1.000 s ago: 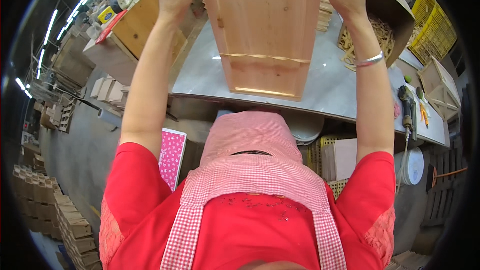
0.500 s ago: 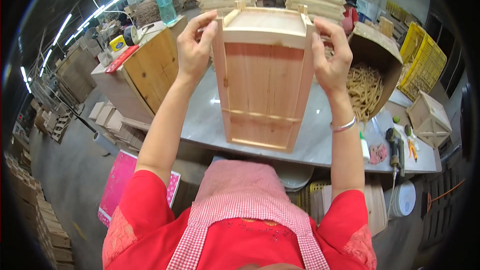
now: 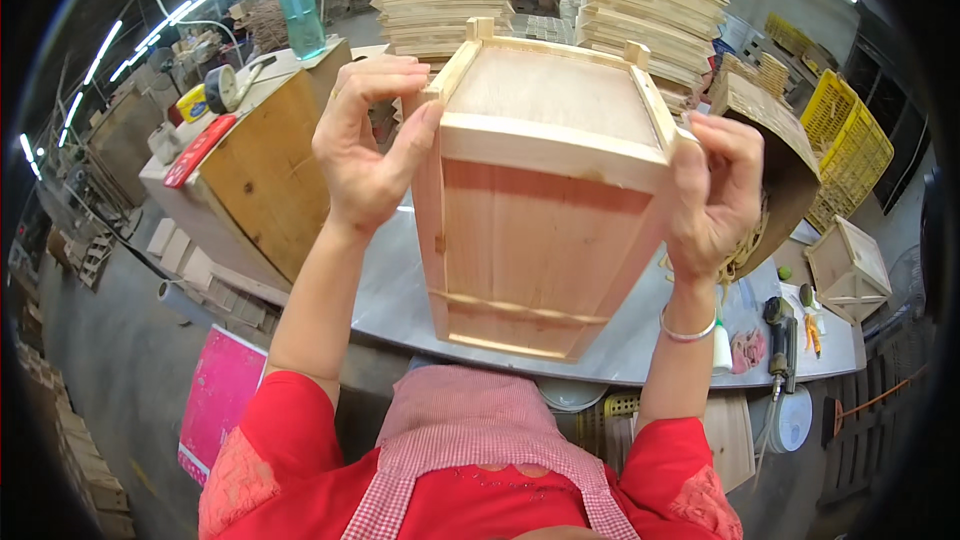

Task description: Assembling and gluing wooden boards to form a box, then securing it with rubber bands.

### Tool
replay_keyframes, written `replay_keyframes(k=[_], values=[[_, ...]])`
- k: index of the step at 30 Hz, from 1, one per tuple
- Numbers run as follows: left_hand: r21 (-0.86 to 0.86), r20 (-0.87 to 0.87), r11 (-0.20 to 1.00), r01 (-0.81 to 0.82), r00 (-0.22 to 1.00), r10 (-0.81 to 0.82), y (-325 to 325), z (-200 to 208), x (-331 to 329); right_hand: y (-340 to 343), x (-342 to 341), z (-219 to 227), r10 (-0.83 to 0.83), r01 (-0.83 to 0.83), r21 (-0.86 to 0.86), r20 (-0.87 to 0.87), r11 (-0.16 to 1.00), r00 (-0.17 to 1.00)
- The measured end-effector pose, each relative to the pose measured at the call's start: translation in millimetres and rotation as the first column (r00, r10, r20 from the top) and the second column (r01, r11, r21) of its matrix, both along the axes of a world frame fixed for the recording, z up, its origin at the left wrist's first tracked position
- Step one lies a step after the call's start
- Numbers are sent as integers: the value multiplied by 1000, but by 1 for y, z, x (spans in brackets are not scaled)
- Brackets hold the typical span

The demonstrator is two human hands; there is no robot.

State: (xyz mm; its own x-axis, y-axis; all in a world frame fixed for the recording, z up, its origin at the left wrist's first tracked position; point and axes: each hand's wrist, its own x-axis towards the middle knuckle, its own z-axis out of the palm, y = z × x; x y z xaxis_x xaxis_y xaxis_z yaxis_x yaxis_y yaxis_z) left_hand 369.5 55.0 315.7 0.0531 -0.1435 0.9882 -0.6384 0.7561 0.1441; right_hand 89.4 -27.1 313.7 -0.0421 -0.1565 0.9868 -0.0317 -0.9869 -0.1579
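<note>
A tall pale wooden box [image 3: 545,240] stands upright before me on the grey worktable [image 3: 385,285], its reddish plank side facing me. Its top is a recessed panel inside a raised frame, with short corner posts sticking up. A thin pale band [image 3: 520,308] crosses the lower front. My left hand [image 3: 372,140] pinches the near left top corner between thumb and fingers. At the near right top corner, my right hand [image 3: 715,185] has its curled fingers closed on the frame; a bracelet is on that wrist. The box's far side is hidden.
Two stacks of wooden frames [image 3: 655,20] rise behind. A wooden cabinet [image 3: 265,175] at left carries a blue bottle [image 3: 300,15] and tape. On the right are a carton [image 3: 775,145] of wood strips, a yellow crate [image 3: 850,145], a black power tool [image 3: 778,340] and a small wooden box [image 3: 848,270].
The box looks larger and closer, with more of its top showing. Both hands have stayed at its top corners and sit wider apart and lower in the picture.
</note>
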Motion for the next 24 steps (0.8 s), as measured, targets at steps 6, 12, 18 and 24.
replay_keyframes(k=[6, 12, 18, 24], values=[[-100, 150, 995, 13, 989, 2, 0, 7, 12, 0, 3, -8, -124, 124, 5, 46, 992, 991], [135, 239, 989, -53, 971, 20, 6, 2, 15, 10, 6, -3, -217, 218, 115, -25, 969, 976], [306, 185, 950, 56, 976, -117, 19, 14, 20, 53, 13, 8, -370, 373, 426, -95, 824, 924], [417, 133, 904, 98, 977, -168, 19, 29, 18, 61, 14, 17, -340, 332, 535, -87, 777, 936]])
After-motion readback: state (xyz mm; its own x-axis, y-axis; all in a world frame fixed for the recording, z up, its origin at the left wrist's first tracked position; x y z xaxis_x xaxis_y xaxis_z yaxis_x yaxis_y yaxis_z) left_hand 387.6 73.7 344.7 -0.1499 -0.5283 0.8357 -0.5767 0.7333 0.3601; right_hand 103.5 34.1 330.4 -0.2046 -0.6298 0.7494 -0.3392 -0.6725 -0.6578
